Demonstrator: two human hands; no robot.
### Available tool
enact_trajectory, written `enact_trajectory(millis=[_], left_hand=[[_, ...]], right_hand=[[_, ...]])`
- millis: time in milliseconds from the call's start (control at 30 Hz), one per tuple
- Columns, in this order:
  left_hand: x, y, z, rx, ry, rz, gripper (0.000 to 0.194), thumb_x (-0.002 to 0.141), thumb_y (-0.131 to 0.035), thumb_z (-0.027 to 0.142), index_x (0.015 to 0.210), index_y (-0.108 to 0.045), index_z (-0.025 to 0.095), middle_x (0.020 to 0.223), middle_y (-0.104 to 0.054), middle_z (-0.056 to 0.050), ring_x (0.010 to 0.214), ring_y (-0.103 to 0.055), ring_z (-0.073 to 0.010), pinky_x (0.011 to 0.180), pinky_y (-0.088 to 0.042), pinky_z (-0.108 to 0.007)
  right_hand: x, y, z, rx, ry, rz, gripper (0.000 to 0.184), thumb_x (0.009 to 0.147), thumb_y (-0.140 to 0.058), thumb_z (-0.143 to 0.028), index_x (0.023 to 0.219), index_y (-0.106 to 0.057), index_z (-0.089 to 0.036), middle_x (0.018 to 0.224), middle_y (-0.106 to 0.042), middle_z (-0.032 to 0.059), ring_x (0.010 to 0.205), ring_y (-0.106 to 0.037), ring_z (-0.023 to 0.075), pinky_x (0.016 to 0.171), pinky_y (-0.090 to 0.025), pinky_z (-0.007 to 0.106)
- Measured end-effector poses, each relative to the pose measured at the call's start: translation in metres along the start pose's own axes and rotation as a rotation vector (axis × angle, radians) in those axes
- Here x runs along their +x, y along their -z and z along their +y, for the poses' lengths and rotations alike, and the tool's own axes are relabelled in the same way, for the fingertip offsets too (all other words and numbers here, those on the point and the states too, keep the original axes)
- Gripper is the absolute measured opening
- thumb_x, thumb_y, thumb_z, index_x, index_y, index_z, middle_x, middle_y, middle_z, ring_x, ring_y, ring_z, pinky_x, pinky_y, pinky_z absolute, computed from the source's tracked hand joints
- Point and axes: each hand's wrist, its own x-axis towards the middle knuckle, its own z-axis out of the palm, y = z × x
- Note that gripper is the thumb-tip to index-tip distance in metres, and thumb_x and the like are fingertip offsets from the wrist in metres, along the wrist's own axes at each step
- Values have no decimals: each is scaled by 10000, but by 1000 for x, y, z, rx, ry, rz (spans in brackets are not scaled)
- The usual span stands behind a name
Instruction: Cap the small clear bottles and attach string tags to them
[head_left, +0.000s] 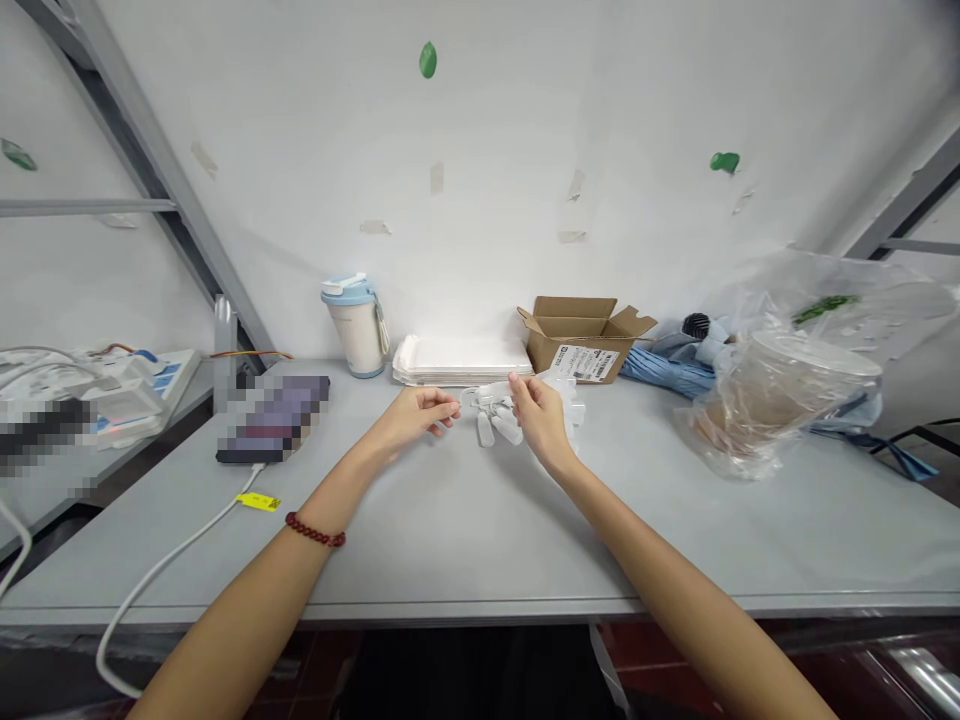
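Note:
My left hand (420,410) is closed in a pinch above the middle of the table. Its fingertips are beside a thin white loop, and what they hold, if anything, is too small to make out. Close to its right, my right hand (541,418) is closed on a bunch of small white plastic pieces (499,425), several of them rounded and tag-like, hanging down between the hands. More clear or white plastic pieces (574,405) show behind the right hand, partly hidden by it.
Behind the hands lie a stack of flat white packages (461,358) and an open cardboard box (581,345). A lidded cup (356,330) and a blurred-out phone-like device (277,420) with a white cable (180,555) are left. Right are a bagged container (787,390) and a blue folded umbrella-like bundle (667,370).

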Motion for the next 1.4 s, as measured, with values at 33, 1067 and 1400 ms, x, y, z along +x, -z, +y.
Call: enact_trajectory(millis=[33,1067,1400], left_hand=[[0,0,0,-22,5,-8,297,686,-694,426,762,-646,143,798,-640,-56,704,-569,-150,628,-443,-283],[0,1,0,-181,72,-18,276,688,-721,408,763,-653,151,825,-632,-42,707,-552,-125,621,-431,-252],[2,1,-4,-209,41,36,252,666,-738,374,667,-621,151,651,-563,7,619,-514,-104,598,-410,-247]], right_hand=[[0,0,0,12,-8,-7,428,819,-480,-566,608,-447,-195,515,-409,-45,476,-370,98,468,-311,235],[-2,-4,-2,145,-127,-73,420,787,-515,-558,599,-426,-193,508,-387,-60,433,-355,79,435,-262,231],[-6,-5,-2,-72,35,-78,407,838,-465,-517,597,-453,-190,494,-415,-45,475,-361,97,484,-289,233]])
